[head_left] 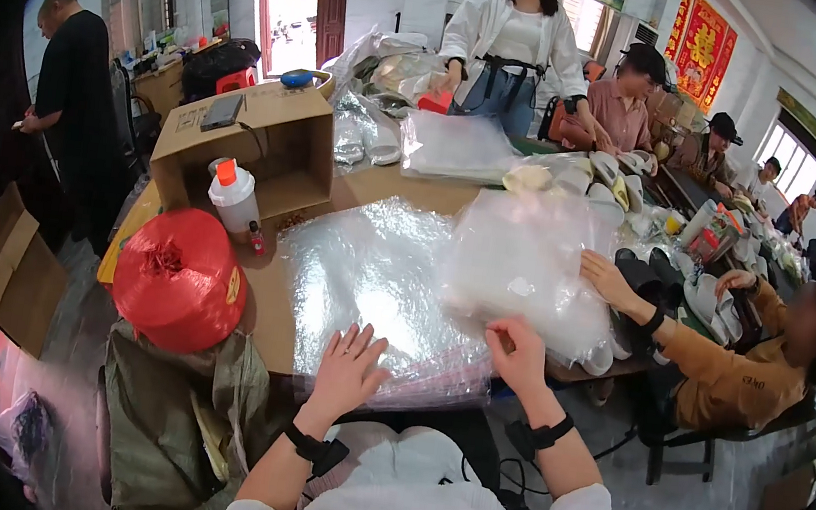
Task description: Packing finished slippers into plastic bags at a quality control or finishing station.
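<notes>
A thick stack of clear plastic bags (375,281) lies on the wooden table (268,289) in front of me. My left hand (348,366) rests flat on the stack's near edge, fingers spread. My right hand (518,353) pinches the edge of a clear bag (528,264) that is lifted off the stack's right side. A seated person in a brown top at the right holds the same bag's far side with one hand (607,276).
A red bundle (179,274) tops a green sack at my left. A cardboard box (250,141), a white bottle with an orange cap (233,197) and more bag piles (456,145) lie further back. Several people stand or sit around the table; white shoes crowd its right end.
</notes>
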The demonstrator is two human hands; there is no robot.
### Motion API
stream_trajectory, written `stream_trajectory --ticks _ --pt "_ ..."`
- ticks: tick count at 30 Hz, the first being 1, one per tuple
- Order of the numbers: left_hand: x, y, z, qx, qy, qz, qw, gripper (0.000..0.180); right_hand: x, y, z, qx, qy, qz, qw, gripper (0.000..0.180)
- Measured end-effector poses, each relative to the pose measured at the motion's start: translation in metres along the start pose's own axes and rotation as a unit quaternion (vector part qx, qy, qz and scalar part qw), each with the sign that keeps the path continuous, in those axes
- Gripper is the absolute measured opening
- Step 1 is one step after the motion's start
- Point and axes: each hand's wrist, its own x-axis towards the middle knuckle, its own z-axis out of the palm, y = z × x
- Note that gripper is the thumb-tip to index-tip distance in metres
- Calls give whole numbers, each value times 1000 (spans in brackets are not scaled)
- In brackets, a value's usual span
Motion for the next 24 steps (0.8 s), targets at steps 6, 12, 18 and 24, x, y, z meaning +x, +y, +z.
stream_trajectory --ticks 6,12,18,24 --pt "-3 -5 3 3 3 5 1000 53 -2 -8 -32 53 131 82 987 8" --pt "5 -5 -12 -38 -61 2 997 53 71 82 -150 -87 262 75 958 25" --pt "4 -2 -15 -25 -72 -15 997 53 130 105 -194 -243 64 262 932 62" --pt "6 -3 -16 -13 -104 -23 994 55 137 95 -178 -58 -83 535 838 106"
